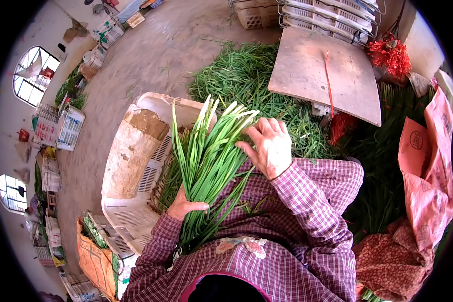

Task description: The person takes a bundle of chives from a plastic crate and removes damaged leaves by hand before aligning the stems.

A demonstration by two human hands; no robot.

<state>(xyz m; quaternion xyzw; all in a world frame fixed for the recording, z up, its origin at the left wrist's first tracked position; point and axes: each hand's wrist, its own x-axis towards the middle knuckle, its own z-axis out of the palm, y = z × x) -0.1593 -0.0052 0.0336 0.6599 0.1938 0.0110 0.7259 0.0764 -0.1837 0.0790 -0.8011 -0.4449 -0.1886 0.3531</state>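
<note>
Left hand (186, 205) gripped one bunch of green stalks (201, 181), which slanted up in front of the body with its pale ends farthest away. Right hand (272, 146), thumb and fingers half curled, was at the bunch's right side near those ends; whether it pinched any stalk, I could not tell. One white crate (131, 224) stood just to the left, more greens (167, 183) inside. Beyond lay one green heap (236, 73), and one board (304, 70) bore one red strand (329, 80). Two arched windows (29, 75) showed at far left.
</note>
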